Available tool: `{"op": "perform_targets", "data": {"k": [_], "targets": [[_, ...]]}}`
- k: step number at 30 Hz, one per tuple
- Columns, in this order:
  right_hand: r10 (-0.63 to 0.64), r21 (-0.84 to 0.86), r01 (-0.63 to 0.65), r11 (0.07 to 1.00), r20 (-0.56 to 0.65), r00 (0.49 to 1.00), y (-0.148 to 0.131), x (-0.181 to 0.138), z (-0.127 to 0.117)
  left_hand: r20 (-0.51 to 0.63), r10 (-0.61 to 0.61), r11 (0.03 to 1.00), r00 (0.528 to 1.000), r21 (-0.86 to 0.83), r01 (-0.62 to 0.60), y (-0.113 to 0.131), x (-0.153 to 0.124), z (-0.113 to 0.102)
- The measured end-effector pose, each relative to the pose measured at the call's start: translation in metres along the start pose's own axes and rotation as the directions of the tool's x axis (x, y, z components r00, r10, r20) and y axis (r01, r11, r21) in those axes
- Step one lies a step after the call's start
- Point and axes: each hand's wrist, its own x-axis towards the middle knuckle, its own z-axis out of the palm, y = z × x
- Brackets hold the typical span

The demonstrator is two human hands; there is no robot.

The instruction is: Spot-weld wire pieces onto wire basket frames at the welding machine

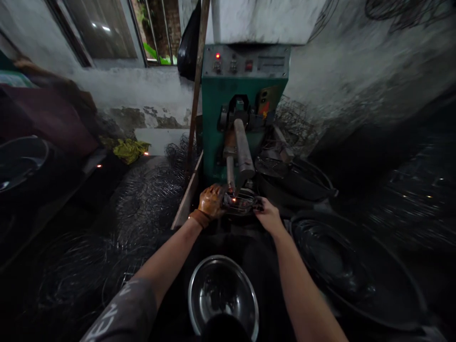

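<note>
Dim, stained walls close the room in, with a barred window point(153, 31) at the upper left of the frame and a green machine point(242, 104) standing upper centre, a red lamp lit on its panel.

From the head camera, the only view, you face that machine squarely. Its two metal arms point(244, 152) slope down toward you and end just above the small wire basket point(240, 202) you hold at the centre of the frame. A spark glows where the arms meet the wire, so the basket seems to be held there for the machine to join its wires.

Your left hand point(211, 202) wears a brown glove and is closed around the basket's left rim, right next to the spark, which probably explains the glove. Your right hand point(268, 214) is bare and pinches the right rim farther from the glow, steadying the basket level between both hands.

Below your arms, at the bottom centre, sits a shiny steel bowl point(223, 294). A wide dark tub point(356, 270) lies at the lower right, close to your right arm. Heaps of wire pieces point(142, 199) spread across the left of the frame, near your left arm. A yellow rag point(128, 149) lies by the wall behind them.
</note>
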Motion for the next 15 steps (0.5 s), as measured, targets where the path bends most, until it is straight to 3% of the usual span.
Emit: {"op": "perform_targets", "data": {"k": [3, 7, 11, 15], "targets": [[0.014, -0.068, -0.010, 0.998, 0.054, 0.998, 0.002, 0.005, -0.002, 0.063, -0.058, 0.997, 0.996, 0.053, 0.055, 0.004, 0.010, 0.006], [0.010, -0.217, 0.025, 0.976, 0.160, 0.987, -0.005, 0.016, -0.012, 0.033, -0.013, 1.000, 0.999, 0.011, 0.013, -0.002, 0.011, 0.008], [-0.040, -0.370, 0.125, 0.921, 0.228, 0.973, -0.031, 0.019, -0.018, 0.033, -0.013, 1.000, 0.999, -0.014, 0.014, -0.005, 0.009, 0.014], [-0.009, -0.530, 0.150, 0.835, 0.259, 0.966, -0.062, 0.023, -0.017, 0.053, -0.036, 0.999, 0.998, -0.017, 0.037, -0.006, 0.006, 0.021]]}}
